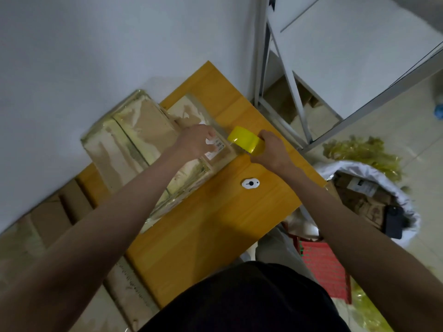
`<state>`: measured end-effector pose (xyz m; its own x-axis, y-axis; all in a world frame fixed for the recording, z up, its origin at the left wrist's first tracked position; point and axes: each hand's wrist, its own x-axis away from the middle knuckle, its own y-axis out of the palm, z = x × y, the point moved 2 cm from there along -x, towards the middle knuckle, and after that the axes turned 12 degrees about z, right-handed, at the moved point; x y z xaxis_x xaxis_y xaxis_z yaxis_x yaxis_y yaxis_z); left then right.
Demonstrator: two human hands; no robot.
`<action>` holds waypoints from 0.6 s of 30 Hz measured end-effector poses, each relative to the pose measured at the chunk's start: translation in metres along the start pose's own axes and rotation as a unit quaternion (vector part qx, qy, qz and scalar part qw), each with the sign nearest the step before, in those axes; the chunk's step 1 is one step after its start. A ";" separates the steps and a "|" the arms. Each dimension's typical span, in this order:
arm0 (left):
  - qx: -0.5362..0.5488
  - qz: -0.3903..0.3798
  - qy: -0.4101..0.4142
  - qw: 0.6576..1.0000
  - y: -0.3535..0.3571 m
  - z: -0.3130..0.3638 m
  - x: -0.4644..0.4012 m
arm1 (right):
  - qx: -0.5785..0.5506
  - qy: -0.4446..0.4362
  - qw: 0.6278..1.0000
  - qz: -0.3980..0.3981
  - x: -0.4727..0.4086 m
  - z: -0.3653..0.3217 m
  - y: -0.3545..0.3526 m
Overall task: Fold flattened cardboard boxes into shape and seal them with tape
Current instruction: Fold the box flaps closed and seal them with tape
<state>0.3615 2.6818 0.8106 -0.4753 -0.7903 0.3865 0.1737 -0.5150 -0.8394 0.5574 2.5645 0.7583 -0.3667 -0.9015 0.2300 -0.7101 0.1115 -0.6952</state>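
yellow tape roll [247, 140] gripped, fingers hidden

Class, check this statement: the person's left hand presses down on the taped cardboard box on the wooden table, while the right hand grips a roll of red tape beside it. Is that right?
Not quite: the colour is wrong. In the head view, the left hand presses on the cardboard box on the wooden table, and the right hand grips a roll of tape that is yellow, not red.
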 end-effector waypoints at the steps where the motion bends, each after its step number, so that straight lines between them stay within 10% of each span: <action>1: 0.059 0.029 -0.004 0.998 -0.002 0.009 0.005 | -0.012 0.004 1.000 0.009 0.004 -0.003 -0.003; 18: 0.285 0.281 -0.065 0.914 -0.020 0.076 0.090 | -0.074 -0.072 0.995 0.002 0.060 -0.046 -0.036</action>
<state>0.3810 2.5959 0.8906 -0.0736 -0.9969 0.0293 0.7981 -0.0765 -0.5977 0.5336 2.5251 0.8286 -0.2882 -0.9500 0.1202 -0.7933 0.1665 -0.5856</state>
